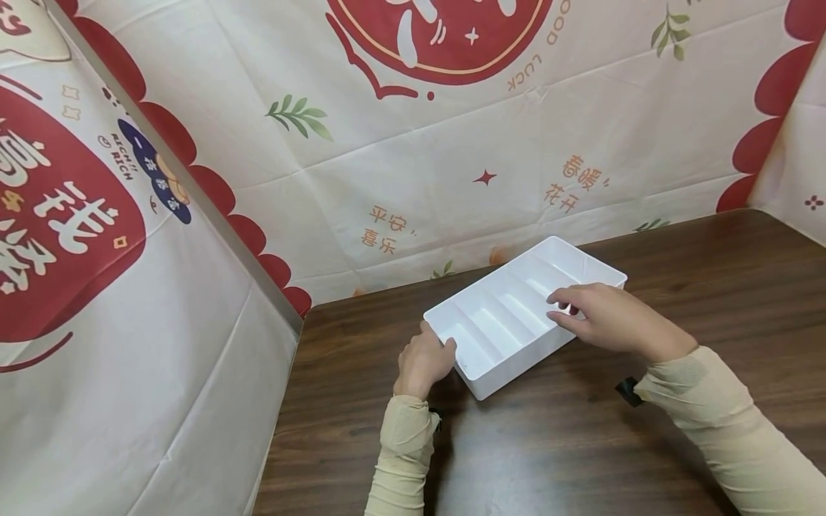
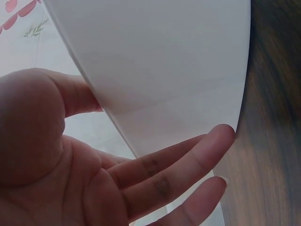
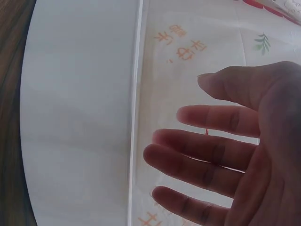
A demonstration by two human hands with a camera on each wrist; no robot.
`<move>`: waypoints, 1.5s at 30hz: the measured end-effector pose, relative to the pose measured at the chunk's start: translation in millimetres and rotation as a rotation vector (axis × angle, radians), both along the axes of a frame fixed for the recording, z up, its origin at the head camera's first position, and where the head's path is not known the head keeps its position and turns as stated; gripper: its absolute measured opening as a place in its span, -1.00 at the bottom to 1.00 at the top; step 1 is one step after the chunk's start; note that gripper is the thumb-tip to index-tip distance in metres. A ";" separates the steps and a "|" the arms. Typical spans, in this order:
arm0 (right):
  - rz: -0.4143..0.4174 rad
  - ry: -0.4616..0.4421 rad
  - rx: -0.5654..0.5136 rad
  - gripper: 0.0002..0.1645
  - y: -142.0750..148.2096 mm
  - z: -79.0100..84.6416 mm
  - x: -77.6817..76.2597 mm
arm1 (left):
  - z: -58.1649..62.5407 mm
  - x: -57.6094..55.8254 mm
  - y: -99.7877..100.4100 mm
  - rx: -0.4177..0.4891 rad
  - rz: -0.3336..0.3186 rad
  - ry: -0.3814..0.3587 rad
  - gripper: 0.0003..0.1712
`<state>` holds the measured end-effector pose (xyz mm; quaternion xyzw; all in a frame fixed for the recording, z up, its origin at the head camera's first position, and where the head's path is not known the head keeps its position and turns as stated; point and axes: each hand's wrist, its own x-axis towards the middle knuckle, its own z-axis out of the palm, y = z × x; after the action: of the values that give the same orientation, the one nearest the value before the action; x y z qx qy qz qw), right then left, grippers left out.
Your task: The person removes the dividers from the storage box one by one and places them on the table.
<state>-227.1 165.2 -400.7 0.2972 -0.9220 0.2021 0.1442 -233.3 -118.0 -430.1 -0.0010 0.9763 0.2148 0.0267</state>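
Observation:
A white plastic divided tray [image 1: 516,357] sits at an angle on the table, its long compartments bare inside. My left hand [image 1: 424,360] grips its left end, the thumb hooked over the rim and the fingers along the outer wall. In the left wrist view those fingers [image 2: 188,162] lie at the corner of the white wall. My right hand [image 1: 603,315] hovers at the near right side, thumb and fingers apart with nothing between them. The right wrist view shows its fingers [image 3: 197,165] spread loosely beside the tray's rim [image 3: 134,113].
The dark wood table [image 1: 516,451] extends around the tray on all sides. A white printed cloth [image 1: 413,165] hangs behind the table's back edge, and another printed cloth panel [image 1: 193,344] stands along the left. Small black pieces show at both wrists.

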 end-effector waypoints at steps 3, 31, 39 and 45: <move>0.017 -0.002 -0.006 -0.77 -7.1 0.4 -2.8 | -1.1 -0.4 -1.3 0.001 0.001 -0.007 -0.25; 0.181 -0.003 -0.023 -0.72 -81.5 6.2 -17.3 | -1.9 -4.3 -4.0 0.008 0.010 0.060 -0.38; 0.193 -0.028 -0.016 -0.74 -86.7 4.3 -19.5 | -1.0 -4.9 -7.0 0.043 -0.001 0.080 -0.42; 0.192 -0.052 0.003 -0.72 -90.5 -0.5 -22.6 | 1.6 -5.1 -12.9 0.041 -0.008 0.068 -0.44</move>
<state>-249.6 74.6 -401.2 0.3791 -0.8929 0.2215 0.0997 -238.4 -130.9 -428.5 0.0107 0.9721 0.2343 -0.0057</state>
